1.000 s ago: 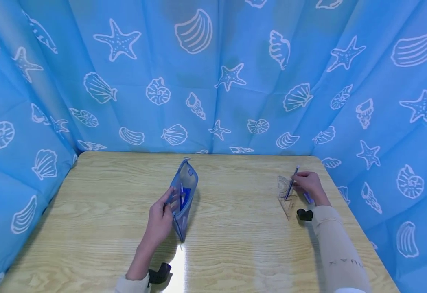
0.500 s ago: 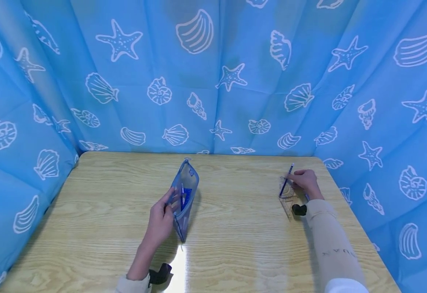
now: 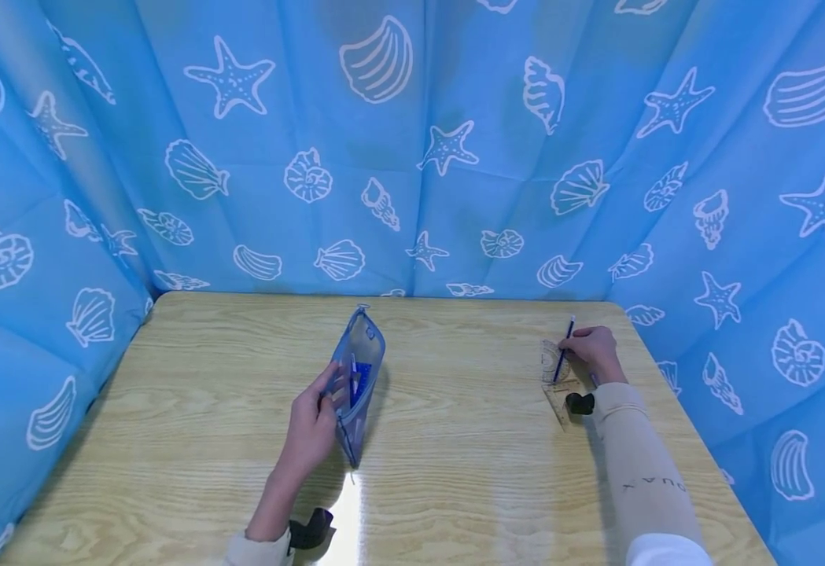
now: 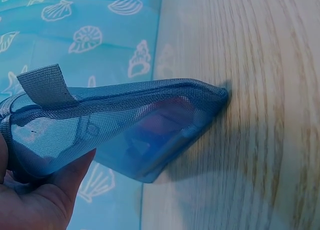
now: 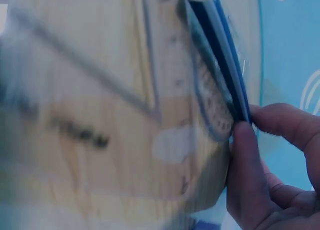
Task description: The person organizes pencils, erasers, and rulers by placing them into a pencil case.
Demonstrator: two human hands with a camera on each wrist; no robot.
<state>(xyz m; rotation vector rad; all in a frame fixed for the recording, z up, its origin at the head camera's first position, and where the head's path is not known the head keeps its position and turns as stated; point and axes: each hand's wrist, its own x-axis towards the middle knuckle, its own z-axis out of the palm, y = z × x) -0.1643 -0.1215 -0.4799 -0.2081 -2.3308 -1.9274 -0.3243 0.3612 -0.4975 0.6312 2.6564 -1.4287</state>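
Note:
My left hand [image 3: 311, 424] grips one side of a blue mesh zip pouch [image 3: 371, 346], its thumb on the outside of the mesh in the left wrist view. The pouch gapes at the top, and small blue and white things [image 3: 359, 379] show inside. Over at the right, my right hand [image 3: 596, 352] pinches a dark blue pencil [image 3: 565, 350] between thumb and index finger. The pencil slants, its white end up. Beneath it lie a clear protractor [image 3: 548, 355] and a clear set square [image 3: 556, 402], also blurred in the right wrist view.
A bluish thing [image 3: 594, 380] shows partly beneath my right hand. The wooden table [image 3: 454, 440] stands against a blue curtain [image 3: 398, 204] with white sea shells, which also hangs at both sides. Light glares on the wood near my left wrist.
My right hand shifted left with the pencil, then slightly back right. The bluish thing beneath that hand is more covered now. My left hand and the pouch have stayed put.

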